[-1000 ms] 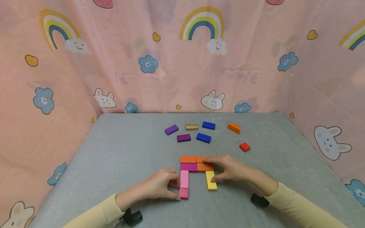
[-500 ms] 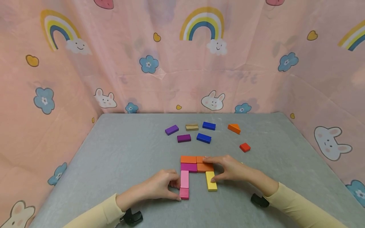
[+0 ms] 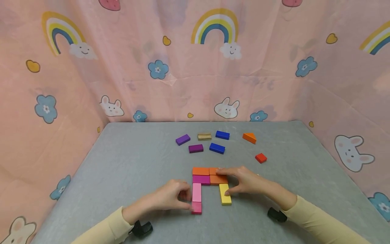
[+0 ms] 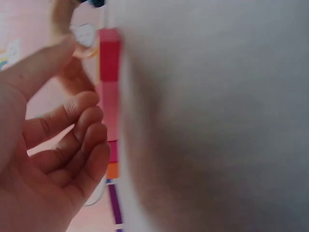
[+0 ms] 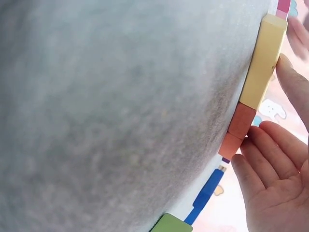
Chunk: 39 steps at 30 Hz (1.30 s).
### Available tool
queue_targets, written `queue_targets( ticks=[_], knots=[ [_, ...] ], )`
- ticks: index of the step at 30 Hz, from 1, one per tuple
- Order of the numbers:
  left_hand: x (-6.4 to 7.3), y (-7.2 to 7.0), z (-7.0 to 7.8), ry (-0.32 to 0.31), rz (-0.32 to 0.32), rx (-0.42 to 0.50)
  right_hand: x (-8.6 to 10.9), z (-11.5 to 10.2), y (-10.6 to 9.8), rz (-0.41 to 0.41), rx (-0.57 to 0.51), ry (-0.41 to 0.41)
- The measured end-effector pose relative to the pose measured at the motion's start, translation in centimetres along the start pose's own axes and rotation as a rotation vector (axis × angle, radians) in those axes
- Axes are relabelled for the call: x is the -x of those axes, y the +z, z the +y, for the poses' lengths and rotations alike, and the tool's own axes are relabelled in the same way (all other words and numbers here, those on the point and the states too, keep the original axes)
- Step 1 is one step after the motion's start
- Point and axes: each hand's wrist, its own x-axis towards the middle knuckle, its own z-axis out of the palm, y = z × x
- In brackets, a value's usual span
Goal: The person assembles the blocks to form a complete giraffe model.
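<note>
Flat wooden blocks form an arch: orange blocks [image 3: 200, 171] along the top, a magenta block [image 3: 201, 180] below, a light pink block [image 3: 196, 192] and a darker pink block [image 3: 196, 208] down the left, a yellow block [image 3: 225, 195] down the right. My left hand [image 3: 172, 195] hovers beside the pink blocks with fingers loosely bent, and the left wrist view shows nothing in its grasp. My right hand [image 3: 248, 181] rests against the right side, its thumb on the yellow block and its fairly straight fingers at the orange ones.
Farther back lie purple blocks [image 3: 196, 148], blue blocks [image 3: 217, 148], a tan block [image 3: 204, 136], an orange triangle [image 3: 249, 138] and a red block [image 3: 261, 158]. A green block [image 5: 171, 223] shows in the right wrist view. Pink curtains [image 3: 182, 91] surround the grey table [image 3: 137, 152].
My left hand has loosened from the pink blocks, its thumb and fingers shifting slightly away to the left. The right hand and the blocks hold their places.
</note>
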Motion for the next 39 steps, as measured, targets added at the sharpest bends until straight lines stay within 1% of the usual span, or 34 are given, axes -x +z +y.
queue_targets(
  ticks=[3, 6, 8, 12, 16, 24, 28, 35, 39],
  knots=[
    [-1.0, -0.7, 0.1, -0.001, 0.063, -0.047, 0.0, 0.0, -0.1, -0.004, -0.004, 0.003],
    [-2.3, -1.2, -0.2, -0.016, 0.101, -0.091, 0.0, 0.0, -0.1, -0.002, -0.008, -0.001],
    [-3.1, -1.3, -0.5, -0.025, 0.092, -0.114, 0.0, 0.0, -0.1, 0.0, -0.01, -0.006],
    [-3.9, -1.2, -0.9, -0.035, 0.034, -0.146, 0.0, 0.0, 0.0, 0.003, -0.015, -0.01],
    [-4.0, -1.1, -1.2, -0.053, -0.019, -0.146, 0.0, -0.1, -0.1, 0.006, -0.022, -0.012],
    [-4.1, -1.0, -1.4, -0.072, -0.063, -0.16, 0.0, 0.0, -0.1, 0.002, -0.014, -0.004],
    [-4.1, -1.0, -1.4, -0.073, -0.061, -0.147, 0.0, 0.0, 0.0, -0.001, -0.004, 0.0],
    [-4.0, -0.9, -1.5, -0.068, -0.03, -0.125, -0.2, -0.1, -0.1, 0.005, 0.013, -0.001],
    [-4.0, -0.8, -1.5, -0.066, -0.02, -0.128, -0.2, -0.1, -0.1, 0.009, 0.0, 0.004]
  ],
)
